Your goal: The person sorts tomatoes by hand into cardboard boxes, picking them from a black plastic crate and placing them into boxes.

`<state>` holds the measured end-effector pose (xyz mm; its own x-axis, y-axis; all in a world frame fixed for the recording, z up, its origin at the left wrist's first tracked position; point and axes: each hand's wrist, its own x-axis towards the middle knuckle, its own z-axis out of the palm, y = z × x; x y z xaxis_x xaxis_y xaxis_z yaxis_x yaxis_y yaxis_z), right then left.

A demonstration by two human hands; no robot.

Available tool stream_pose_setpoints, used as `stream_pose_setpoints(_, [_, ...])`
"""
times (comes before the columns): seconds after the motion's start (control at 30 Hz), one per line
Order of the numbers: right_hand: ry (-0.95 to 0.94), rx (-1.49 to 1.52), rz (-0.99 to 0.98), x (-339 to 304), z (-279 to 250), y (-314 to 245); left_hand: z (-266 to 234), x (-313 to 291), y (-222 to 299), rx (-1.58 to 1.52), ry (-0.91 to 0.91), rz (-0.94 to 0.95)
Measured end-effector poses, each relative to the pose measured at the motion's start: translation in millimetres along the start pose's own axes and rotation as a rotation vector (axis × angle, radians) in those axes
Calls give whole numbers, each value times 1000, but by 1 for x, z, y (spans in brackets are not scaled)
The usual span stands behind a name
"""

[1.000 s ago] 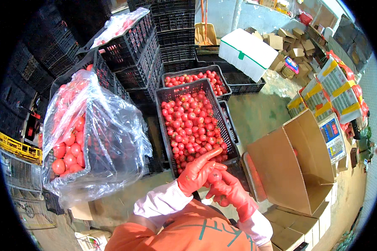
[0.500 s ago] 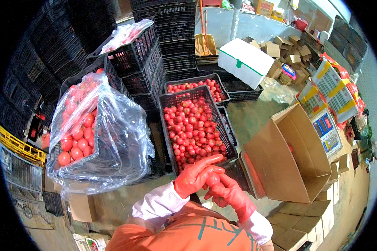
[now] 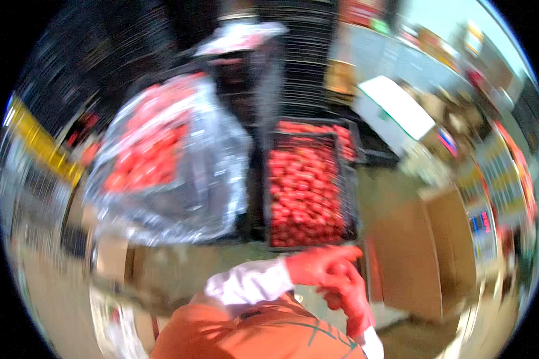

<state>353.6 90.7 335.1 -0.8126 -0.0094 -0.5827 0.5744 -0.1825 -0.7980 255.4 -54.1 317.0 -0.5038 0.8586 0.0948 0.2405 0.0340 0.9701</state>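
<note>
your left hand [image 3: 320,266] in a red glove, fingers curled | right hand [image 3: 350,296] touching it, also gloved, can't tell if either's gripping anything, too blurry | black crate [image 3: 341,179] of tomatoes [image 3: 302,197] just ahead of your hands | plastic-wrapped crate [image 3: 167,161] on the left | open cardboard box [image 3: 425,251] right
</note>
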Motion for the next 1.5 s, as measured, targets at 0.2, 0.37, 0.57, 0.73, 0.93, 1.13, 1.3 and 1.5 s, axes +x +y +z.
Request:
stream_pose_setpoints(0.2, [-212, -214, 25, 35, -3, 58, 48, -29, -127, -730, 242, -182])
stream_pose_setpoints(0.37, [-535, 390, 423, 102, -21, 122, 73, -157, -174, -959, 825, -343])
stream_pose_setpoints(0.57, [-651, 473, 653, 168, -34, 80, 52, -467, -114, -956, 2455, 209])
stream_pose_setpoints(0.73, [-1075, 564, 815, 198, -45, 75, 91, -614, -70, -768, 2886, 577])
stream_pose_setpoints(0.93, [-458, 626, 113, 125, -27, 73, 33, -331, -232, -973, 1862, -615])
stream_pose_setpoints(1.13, [-445, 1052, 368, 110, -39, 60, -10, -110, -229, -553, 815, -808])
stream_pose_setpoints(1.3, [-176, 1068, 206, 105, -56, 70, -49, -15, -273, 108, 529, -760])
stream_pose_setpoints(1.5, [0, 1016, 391, 107, -78, 109, -88, 45, -381, 304, 582, -863])
